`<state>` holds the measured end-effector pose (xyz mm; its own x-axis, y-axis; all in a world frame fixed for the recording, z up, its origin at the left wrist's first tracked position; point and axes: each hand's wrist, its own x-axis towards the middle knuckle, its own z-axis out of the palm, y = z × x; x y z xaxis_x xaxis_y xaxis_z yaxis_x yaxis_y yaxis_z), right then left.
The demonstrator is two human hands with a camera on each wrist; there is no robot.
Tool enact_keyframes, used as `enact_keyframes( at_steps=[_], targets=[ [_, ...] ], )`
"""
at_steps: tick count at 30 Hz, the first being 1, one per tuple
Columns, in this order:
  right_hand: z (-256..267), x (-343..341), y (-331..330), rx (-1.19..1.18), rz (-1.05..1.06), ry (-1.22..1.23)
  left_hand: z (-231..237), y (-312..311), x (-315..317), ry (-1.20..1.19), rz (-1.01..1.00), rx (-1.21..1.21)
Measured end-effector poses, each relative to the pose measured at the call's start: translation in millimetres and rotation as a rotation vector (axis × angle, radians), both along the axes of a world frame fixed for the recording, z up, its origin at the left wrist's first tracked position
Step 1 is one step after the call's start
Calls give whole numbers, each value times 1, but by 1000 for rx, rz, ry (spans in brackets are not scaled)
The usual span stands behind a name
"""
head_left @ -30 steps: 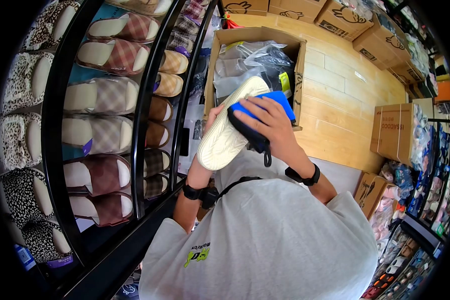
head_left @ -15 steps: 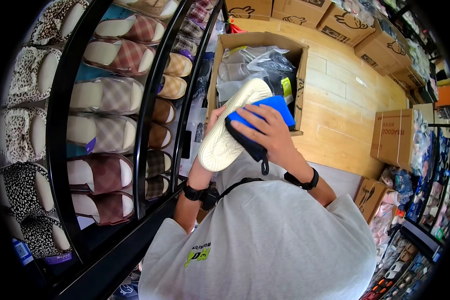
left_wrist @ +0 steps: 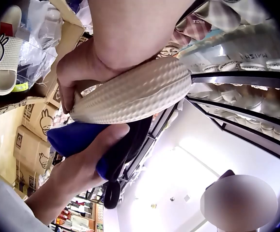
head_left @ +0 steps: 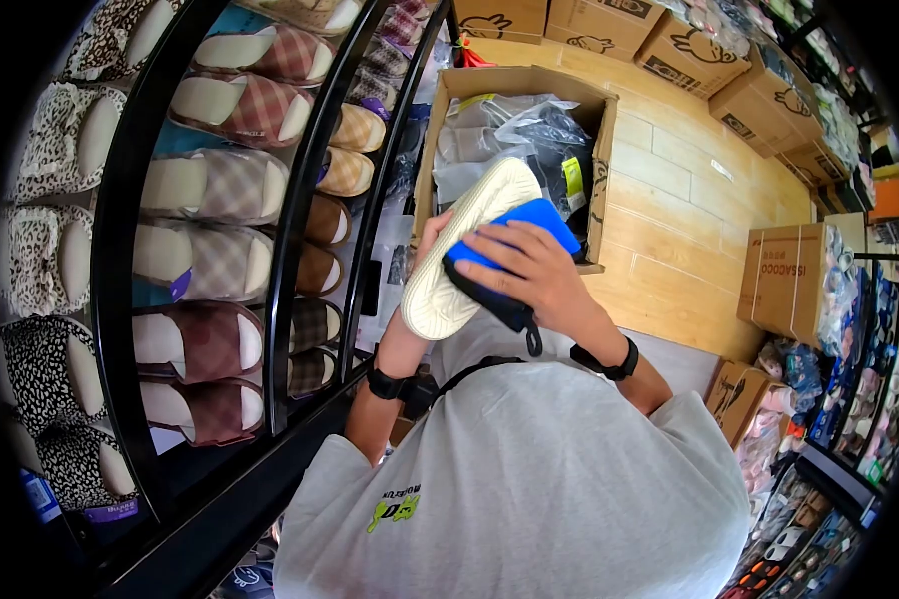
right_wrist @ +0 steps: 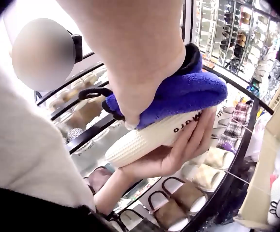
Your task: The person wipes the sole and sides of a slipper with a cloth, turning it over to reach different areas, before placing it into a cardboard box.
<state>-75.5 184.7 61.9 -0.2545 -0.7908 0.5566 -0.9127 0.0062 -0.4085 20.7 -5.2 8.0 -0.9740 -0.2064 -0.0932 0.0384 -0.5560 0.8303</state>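
Observation:
My left hand (right_wrist: pixel 171 157) grips a cream textured slipper (head_left: pixel 448 298) from underneath, its patterned sole turned up toward the head camera. In the right wrist view, dark lettering shows on the slipper's strap. My right hand (head_left: pixel 547 278) holds a blue plush pad (head_left: pixel 554 220) with black edging and a black hanging loop (head_left: pixel 534 341). Fingers lie over the pad's top and the thumb is at its side in the left wrist view. The pad lies against the sole and covers its middle. Both hands are in front of the torso.
On my left a black rack (head_left: pixel 115 230) holds rows of plaid slippers (head_left: pixel 215 262). Ahead, an open carton (head_left: pixel 609 150) contains bagged footwear. More cartons (head_left: pixel 784 275) stand on the wooden floor (head_left: pixel 684 220) at the back and right, beside further shelves of footwear.
My right hand and the blue pad have slid slightly down the sole toward its near end. The left hand keeps its grip on the slipper, and the head view has shifted a little.

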Motion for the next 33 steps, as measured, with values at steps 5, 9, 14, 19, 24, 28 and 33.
enact_keyframes(
  at_steps=[5,9,14,19,24,28,33],
  targets=[
    [-7,-4,-2,-53,-198,-53,10,4,1,-34,0,-7],
    [-7,5,-2,-20,-25,10,31,11,-2,-227,141,-111],
    [-3,-14,0,-90,-190,-144,38,14,-3,-312,110,-65],
    [-4,2,-3,-71,-73,24,34,19,0,-230,195,-40],
    [-8,-12,0,-46,8,9,36,17,1,-203,167,-206],
    [-2,-7,-5,-128,-150,-64,35,12,2,-247,103,181],
    [-3,5,-7,-67,69,-24,2,4,15,20,102,-522]
  ],
)
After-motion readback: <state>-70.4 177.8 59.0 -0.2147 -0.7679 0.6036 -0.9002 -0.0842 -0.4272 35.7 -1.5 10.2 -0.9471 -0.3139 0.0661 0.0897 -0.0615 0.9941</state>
